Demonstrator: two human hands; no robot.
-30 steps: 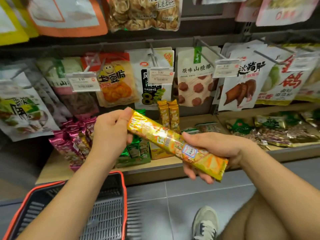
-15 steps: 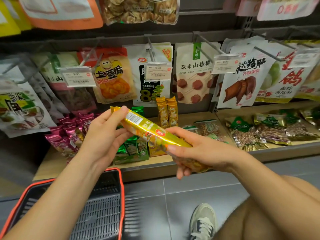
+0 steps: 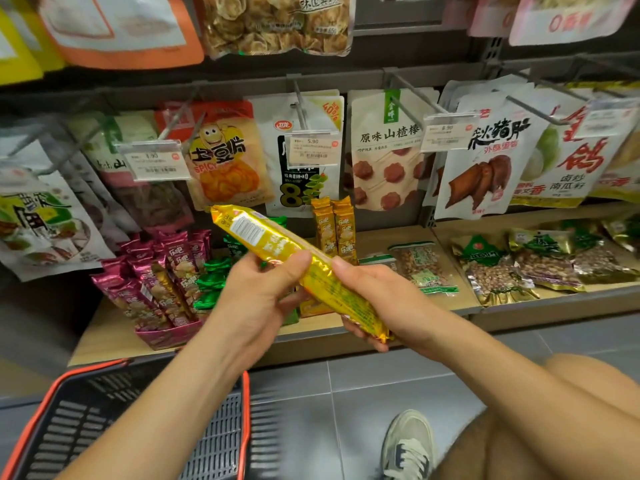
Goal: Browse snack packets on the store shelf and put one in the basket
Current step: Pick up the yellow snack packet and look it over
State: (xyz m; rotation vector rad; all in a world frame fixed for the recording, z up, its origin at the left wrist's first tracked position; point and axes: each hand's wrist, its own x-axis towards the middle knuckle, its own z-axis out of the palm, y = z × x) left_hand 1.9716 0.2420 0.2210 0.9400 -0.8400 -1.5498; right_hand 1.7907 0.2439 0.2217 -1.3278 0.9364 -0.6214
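Both my left hand [image 3: 259, 299] and right hand [image 3: 381, 299] curl their fingers round the yellow packet [image 3: 273, 242], which slants from far-left down to near-right before the shelf [image 3: 374, 241], while the basket [image 3: 245, 420] sits below, nearest my left hand.

Single head-worn view, looking forward and down, close to the shelf [image 3: 519, 306]

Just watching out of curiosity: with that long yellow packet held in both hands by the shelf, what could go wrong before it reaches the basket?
The yellow packet is glossy foil, and the left hand and right hand grip only its lower half, so it might slip.
The basket sits low to the left, not under the packet; a drop would likely land on the floor tiles.
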